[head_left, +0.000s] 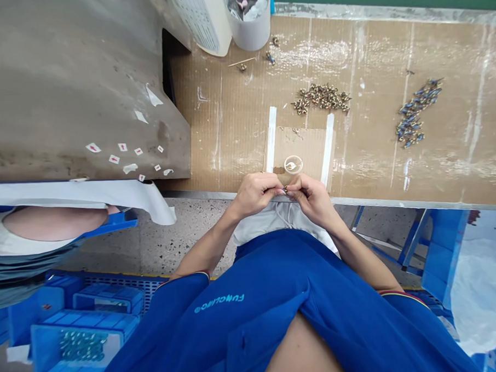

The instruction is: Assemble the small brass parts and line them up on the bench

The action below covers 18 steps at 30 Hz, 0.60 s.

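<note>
One small part [285,189]: I see it where the fingertips meet, between left hand [257,193] and right hand [312,196], both pinching it by the counter's [237,120] near edge.
Part's long axis and pointing: too small for me to tell.
Two heaps: I count one brass-coloured heap [324,97] beyond the hands, one blue-and-brass heap [418,113] farther right; pieces overlap, uncountable.
One white ring [293,156]: just beyond the fingers.
</note>
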Motion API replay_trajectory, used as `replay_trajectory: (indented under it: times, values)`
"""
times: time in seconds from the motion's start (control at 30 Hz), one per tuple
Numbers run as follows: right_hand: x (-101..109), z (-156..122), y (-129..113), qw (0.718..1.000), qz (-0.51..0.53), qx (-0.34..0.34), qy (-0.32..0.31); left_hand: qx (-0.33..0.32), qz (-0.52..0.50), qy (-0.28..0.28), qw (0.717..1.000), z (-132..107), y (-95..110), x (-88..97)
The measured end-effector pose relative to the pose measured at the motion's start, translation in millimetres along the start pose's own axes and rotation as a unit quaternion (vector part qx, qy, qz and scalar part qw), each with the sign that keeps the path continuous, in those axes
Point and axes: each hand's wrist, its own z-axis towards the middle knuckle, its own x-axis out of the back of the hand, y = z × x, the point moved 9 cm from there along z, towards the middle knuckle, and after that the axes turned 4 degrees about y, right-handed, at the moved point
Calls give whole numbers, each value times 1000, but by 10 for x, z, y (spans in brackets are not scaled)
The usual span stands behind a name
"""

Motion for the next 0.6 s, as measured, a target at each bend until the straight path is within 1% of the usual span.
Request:
replay_trajectory:
  times: [0.17, 0.43, 0.6]
  values:
    - [-12, 3, 25, 1000, -18, -8, -3, -16, 5, 6, 1000, 1, 15, 6]
    - [-16, -10, 171, 997, 26, -74, 20, -4, -3, 32, 999, -26, -2, 71]
    - [5, -29, 180, 993, 65, -90, 30, -7, 17, 30, 999, -32, 16, 65]
